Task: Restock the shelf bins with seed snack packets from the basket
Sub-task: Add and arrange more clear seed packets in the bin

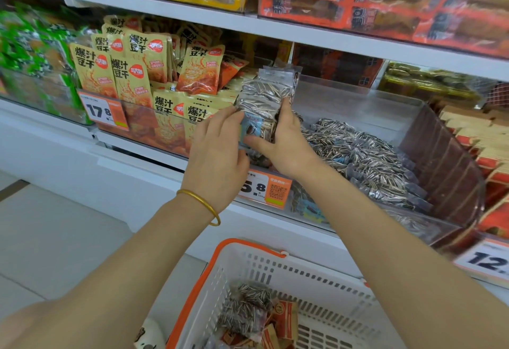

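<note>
Head view: L hand + R hand tight round upright seed pkts, over shelf bin

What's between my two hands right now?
Head view: a bunch of sunflower seed packets, held upright between the left hand and right hand.

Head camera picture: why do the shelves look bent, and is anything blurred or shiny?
Head view: the wide lens bows the shelf edge and stretches the corners; the boxes at top right look soft; the packets held by the left hand and right hand catch small glints; the light is even, with only faint shadows.
</note>
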Motion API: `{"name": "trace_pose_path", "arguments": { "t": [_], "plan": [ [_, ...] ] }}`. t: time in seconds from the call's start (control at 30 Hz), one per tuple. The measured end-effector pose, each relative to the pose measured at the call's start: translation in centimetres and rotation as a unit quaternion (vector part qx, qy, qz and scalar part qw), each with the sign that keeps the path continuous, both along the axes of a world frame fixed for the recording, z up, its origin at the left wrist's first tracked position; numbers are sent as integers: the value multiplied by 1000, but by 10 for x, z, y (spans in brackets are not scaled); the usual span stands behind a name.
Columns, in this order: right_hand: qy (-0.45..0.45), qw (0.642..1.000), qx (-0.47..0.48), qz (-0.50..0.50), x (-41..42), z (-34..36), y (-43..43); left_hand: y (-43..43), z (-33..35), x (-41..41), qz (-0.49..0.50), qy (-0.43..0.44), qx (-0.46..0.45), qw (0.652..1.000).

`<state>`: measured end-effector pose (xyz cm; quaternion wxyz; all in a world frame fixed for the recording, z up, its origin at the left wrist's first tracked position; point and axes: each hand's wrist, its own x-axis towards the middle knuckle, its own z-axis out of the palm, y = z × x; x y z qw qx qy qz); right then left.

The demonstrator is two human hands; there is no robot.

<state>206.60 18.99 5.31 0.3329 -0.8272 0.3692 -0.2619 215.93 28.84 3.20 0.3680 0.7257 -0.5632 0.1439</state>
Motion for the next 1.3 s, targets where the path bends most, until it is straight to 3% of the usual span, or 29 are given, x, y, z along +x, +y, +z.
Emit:
{"name": "trace_pose_path", "arguments": {
  "t": [0.17,0.73,1.3],
  "plan": [
    [2,999,-22,-26,4,-1,-4,5,2,-2,4,22,-2,1000],
    [-66,997,31,-14,-12,-3,-4,9,2,-2,-4,36,-38,999],
    [-128,990,-20,-59,-14,4,15,10,3,-5,-23,23,-62,998]
  ]
}}
